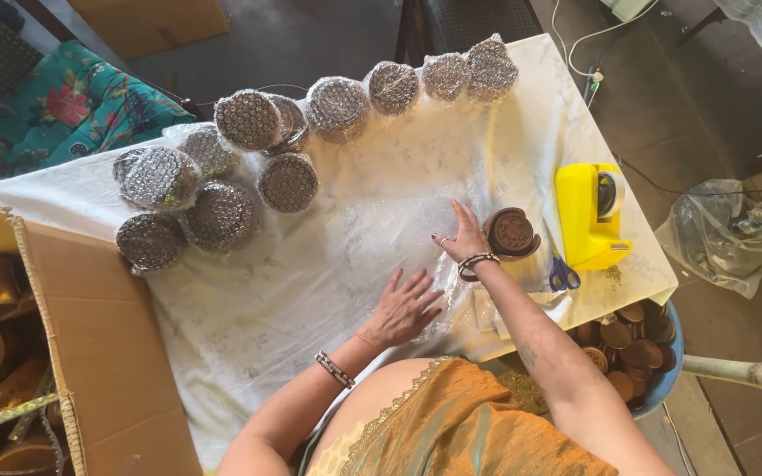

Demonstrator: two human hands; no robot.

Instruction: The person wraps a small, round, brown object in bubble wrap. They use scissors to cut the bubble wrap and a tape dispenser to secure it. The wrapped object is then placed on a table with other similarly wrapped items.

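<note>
Bubble wrap [399,220] lies under both hands: left hand [406,307] pressed flat, fingers spread; right hand [462,238] open, touching brown clay cup [511,233].

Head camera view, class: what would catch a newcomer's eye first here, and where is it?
A cluster of bubble-wrapped round bundles crowds the far left of the white-clothed table. A bright yellow tape dispenser stands at the right edge. Between them, the left hand presses on a bubble-wrap sheet while the right hand touches a brown clay pot.

bright daylight, sharp focus, glare on white tablecloth [522,141].
</note>
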